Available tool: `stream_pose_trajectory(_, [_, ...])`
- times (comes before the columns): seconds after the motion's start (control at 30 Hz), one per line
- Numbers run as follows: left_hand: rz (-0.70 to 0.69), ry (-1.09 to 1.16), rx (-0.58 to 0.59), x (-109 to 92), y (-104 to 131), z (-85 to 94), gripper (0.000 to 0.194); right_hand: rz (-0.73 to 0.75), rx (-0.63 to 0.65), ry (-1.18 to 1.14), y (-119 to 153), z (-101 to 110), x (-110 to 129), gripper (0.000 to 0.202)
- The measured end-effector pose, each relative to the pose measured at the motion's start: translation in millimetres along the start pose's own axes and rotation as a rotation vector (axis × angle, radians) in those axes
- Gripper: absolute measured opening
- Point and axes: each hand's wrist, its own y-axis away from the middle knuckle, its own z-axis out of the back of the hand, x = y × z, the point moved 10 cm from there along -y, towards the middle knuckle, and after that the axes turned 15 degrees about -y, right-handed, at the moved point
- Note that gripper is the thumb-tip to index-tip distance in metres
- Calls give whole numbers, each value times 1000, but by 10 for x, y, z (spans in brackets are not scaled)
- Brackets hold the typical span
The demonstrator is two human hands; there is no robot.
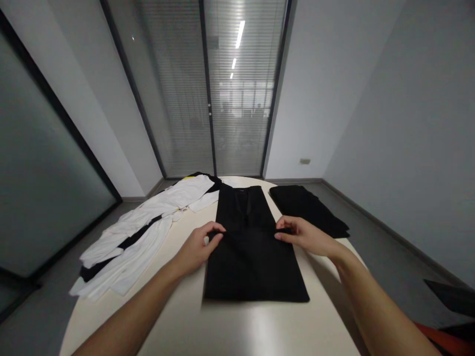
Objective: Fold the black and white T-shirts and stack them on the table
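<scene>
A black garment, its exact kind unclear, lies in front of me with its near part folded up over itself. The far part shows a V-shaped front opening and a small neck label. My left hand pinches the left end of the folded edge between thumb and fingers. At the right end of that same edge, my right hand is closed in a pinch on the cloth. Both hands sit at about the same distance from me, with the edge stretched straight between them.
On the left of the pale round-edged table lies a loose pile of white and black clothes. A folded black stack of cloth rests at the right. Behind stand glass panels with blinds. Something dark and red shows at lower right.
</scene>
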Motion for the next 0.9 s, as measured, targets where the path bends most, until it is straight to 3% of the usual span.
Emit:
stream_pose_trajectory(0.07, [46,27,-113,171,-81,-3,23,44,-142,35,-80,153,-128,35])
stream_pose_trajectory(0.13, [74,75,-126,327,-148,-105,25,61,-203,71,-139,211,-275,35])
stream_pose_trajectory(0.27, [135,259,-53,579,-192,-342,36,30,-162,112,-198,156,-503,31])
stream_pose_trajectory(0.37, [147,390,-26,635,-171,-409,43,29,-152,133,-198,126,-526,30])
stream_pose_trajectory(0.5, [177,469,-79,637,-185,-347,37,38,-224,182,-203,159,-464,31])
stream_pose_trajectory(0.67, [200,471,-175,688,-375,-201,35,165,-458,159,-211,326,-311,31])
stream_pose_trajectory(0.77, [202,456,-258,817,-536,-130,35,207,-526,159,-258,364,-309,30])
stream_pose_trajectory(0.9, [232,461,-297,1027,-708,-200,38,221,-552,126,-341,390,-413,29])
